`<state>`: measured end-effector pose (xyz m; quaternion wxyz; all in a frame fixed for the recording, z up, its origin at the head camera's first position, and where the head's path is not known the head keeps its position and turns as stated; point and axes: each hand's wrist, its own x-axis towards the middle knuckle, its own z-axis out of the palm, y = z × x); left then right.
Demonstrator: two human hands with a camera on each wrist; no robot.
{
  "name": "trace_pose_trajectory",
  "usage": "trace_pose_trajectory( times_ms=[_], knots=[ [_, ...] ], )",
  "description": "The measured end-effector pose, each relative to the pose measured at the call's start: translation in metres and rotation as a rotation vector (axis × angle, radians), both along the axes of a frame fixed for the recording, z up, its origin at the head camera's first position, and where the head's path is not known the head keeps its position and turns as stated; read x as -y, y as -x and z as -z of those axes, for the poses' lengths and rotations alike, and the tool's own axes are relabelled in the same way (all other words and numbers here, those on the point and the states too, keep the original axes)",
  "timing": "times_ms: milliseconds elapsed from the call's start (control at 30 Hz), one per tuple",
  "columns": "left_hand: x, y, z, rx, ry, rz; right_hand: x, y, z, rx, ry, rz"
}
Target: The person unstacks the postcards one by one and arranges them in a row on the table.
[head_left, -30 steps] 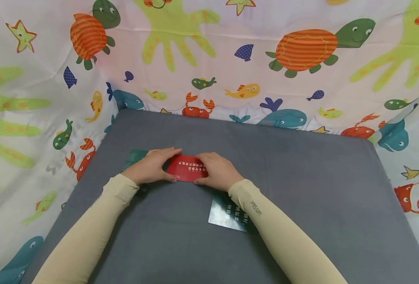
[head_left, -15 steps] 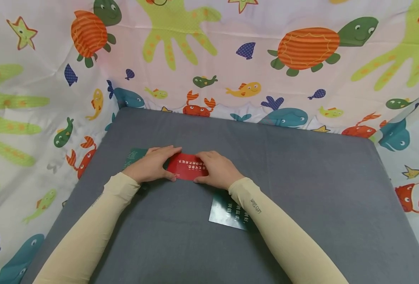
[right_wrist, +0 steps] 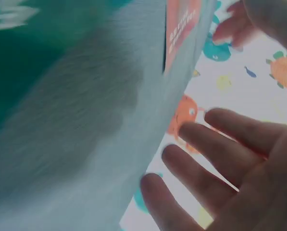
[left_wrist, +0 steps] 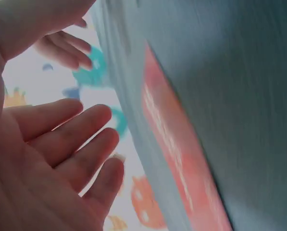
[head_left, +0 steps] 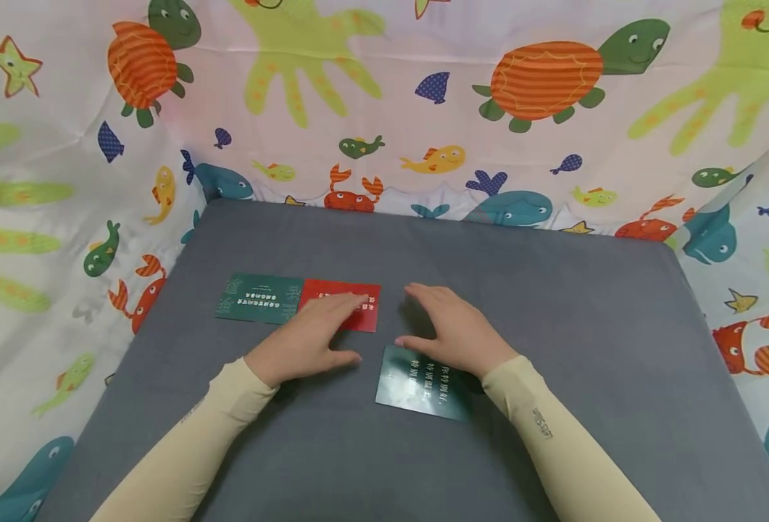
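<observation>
A red card [head_left: 372, 297] lies on the grey table, its left edge against a green card [head_left: 260, 299]. Above the red card's lower part, my left hand [head_left: 309, 337] is held with loosely spread fingers, holding nothing; its palm [left_wrist: 37, 173] shows in the left wrist view. A darker green card [head_left: 417, 384] lies nearer the front at a slight tilt. Over that card's upper right hovers my right hand [head_left: 459, 330], fingers apart and empty. In the right wrist view, the right hand [right_wrist: 239, 168] is clear of the red card [right_wrist: 179, 29].
The grey table [head_left: 586, 348] extends to both sides and toward the front. A curtain [head_left: 384, 87] printed with sea animals hangs behind the table and along its left and right edges.
Both hands have let go of the red card. My left hand has moved right and nearer, uncovering the left green card; my right hand has moved right and slightly nearer.
</observation>
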<state>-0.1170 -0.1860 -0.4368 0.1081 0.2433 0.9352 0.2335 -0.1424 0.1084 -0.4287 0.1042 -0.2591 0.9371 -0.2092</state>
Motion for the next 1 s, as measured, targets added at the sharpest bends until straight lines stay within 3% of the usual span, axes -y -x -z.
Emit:
trace_pose_trajectory(
  times_ms=[133, 233, 467, 667, 1000],
  knots=[
    [-0.03, -0.023, 0.004, -0.012, 0.009, 0.105, -0.031, -0.03, 0.002, -0.008, -0.002, 0.01],
    [-0.046, -0.031, 0.009, -0.021, 0.011, 0.159, -0.047, -0.053, 0.007, -0.002, -0.005, 0.022],
    [-0.058, -0.038, 0.017, 0.001, 0.029, 0.164, -0.06, -0.085, 0.024, -0.02, -0.017, 0.004],
    [-0.059, -0.036, 0.02, 0.013, 0.022, 0.172, -0.061, -0.09, 0.031, -0.082, 0.016, 0.028],
    [-0.058, -0.028, 0.016, 0.053, -0.029, 0.157, -0.062, -0.079, 0.029, -0.082, 0.045, -0.009]
  ],
)
